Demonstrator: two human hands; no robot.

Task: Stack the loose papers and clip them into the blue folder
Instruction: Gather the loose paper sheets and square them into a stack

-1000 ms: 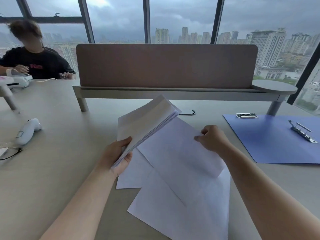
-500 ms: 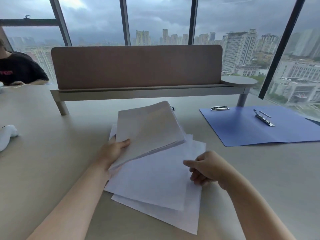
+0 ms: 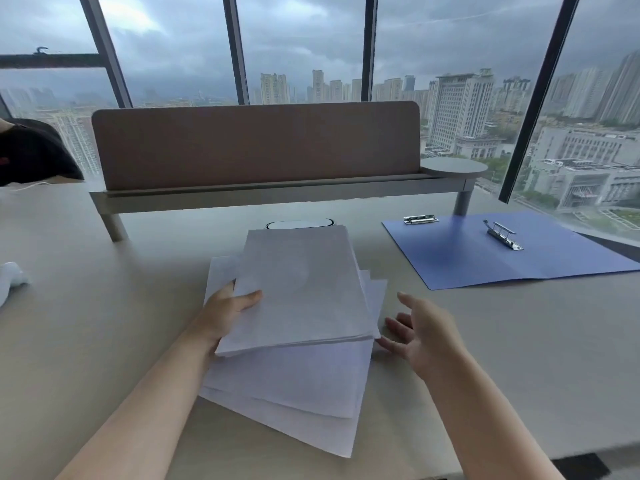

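A: Paper stack where?
B: Mid tabletop, tilted, lying over loose sheets fanned out underneath.
A: Left hand?
B: Grip pinching the stack's left edge, thumb on top, fingers hidden below.
A: Right hand?
B: Grip spread, fingers straight, holding nothing, fingertips just beside the stack's lower right corner.
A: Blue folder?
B: Lying open, flat, right of the papers, apart from them. Metal clip near its middle, second clip at its far left corner.
A: Rest?
B: Desk divider behind, windows beyond. White object at far left edge, another person's dark sleeve upper left.
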